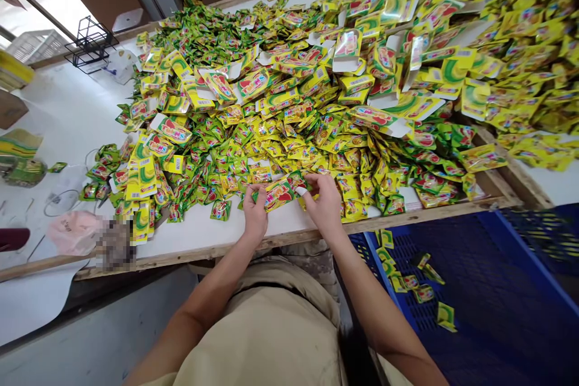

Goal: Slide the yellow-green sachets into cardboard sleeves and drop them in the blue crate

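In front of my body, just above the table's front edge, a small yellow and green carton [278, 194] with a watermelon print lies level between my hands. My left hand [256, 215] is closed round its left end. My right hand [324, 200] is pinched at the carton's right end, its fingers on a small green packet [297, 180] at the opening. Something white, a flap or a thumb cover, shows at the right thumb; I cannot tell which. Behind my hands spreads a heap of yellow packets [289, 148] and green packets [203, 30], with open cartons [257, 83] lying on top.
A wooden rim [194, 251] edges the white table [58, 108]. Below right stands a blue crate [474, 277] holding several filled cartons [424, 294]. A black wire rack [93, 45], a pink bag [75, 232] and a clear jar [22, 170] are on the left.
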`<move>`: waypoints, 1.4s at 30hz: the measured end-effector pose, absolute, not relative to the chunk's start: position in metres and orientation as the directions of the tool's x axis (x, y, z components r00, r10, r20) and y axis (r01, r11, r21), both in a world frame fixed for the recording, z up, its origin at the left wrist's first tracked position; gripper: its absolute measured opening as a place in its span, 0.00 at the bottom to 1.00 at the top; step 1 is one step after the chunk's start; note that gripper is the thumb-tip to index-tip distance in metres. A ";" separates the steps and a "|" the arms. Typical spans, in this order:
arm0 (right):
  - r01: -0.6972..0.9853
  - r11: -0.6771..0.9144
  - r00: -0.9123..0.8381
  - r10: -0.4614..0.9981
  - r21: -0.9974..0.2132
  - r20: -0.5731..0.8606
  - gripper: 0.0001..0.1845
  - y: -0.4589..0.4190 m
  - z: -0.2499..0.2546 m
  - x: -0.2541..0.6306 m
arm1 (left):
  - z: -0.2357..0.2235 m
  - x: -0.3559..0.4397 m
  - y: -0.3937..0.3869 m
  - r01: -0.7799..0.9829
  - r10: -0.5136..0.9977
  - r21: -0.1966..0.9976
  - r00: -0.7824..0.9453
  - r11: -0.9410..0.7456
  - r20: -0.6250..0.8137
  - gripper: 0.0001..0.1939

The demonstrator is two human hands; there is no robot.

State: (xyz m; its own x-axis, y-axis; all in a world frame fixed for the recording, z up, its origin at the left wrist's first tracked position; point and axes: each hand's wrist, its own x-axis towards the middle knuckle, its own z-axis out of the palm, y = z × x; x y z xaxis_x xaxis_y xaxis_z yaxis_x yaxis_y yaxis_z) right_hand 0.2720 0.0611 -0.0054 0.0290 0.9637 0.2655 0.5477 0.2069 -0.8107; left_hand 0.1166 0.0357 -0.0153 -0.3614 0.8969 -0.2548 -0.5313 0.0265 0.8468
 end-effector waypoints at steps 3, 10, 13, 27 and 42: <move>0.600 0.192 0.036 0.963 -0.777 0.267 0.05 0.059 -0.001 0.267 | -0.018 0.118 0.033 -0.478 0.892 0.879 -0.391 0.013 -0.226 0.20; 0.494 0.059 -0.002 0.998 -0.867 0.067 0.06 0.060 0.005 0.270 | -0.025 0.116 0.028 -0.389 0.871 0.920 -0.433 0.051 -0.232 0.22; 0.503 0.066 -0.037 0.998 -0.862 0.055 0.07 0.060 0.008 0.272 | -0.028 0.116 0.028 -0.324 0.880 0.945 -0.435 0.044 -0.190 0.20; 0.386 -0.032 -0.109 0.991 -0.922 -0.080 0.15 0.071 0.000 0.284 | -0.014 0.106 0.030 -0.312 0.964 0.936 -0.147 0.166 -0.220 0.20; 0.566 0.429 -0.667 0.740 -0.704 -0.085 0.24 0.092 0.043 0.279 | -0.017 0.094 0.039 0.028 0.829 0.907 0.393 0.421 -0.397 0.23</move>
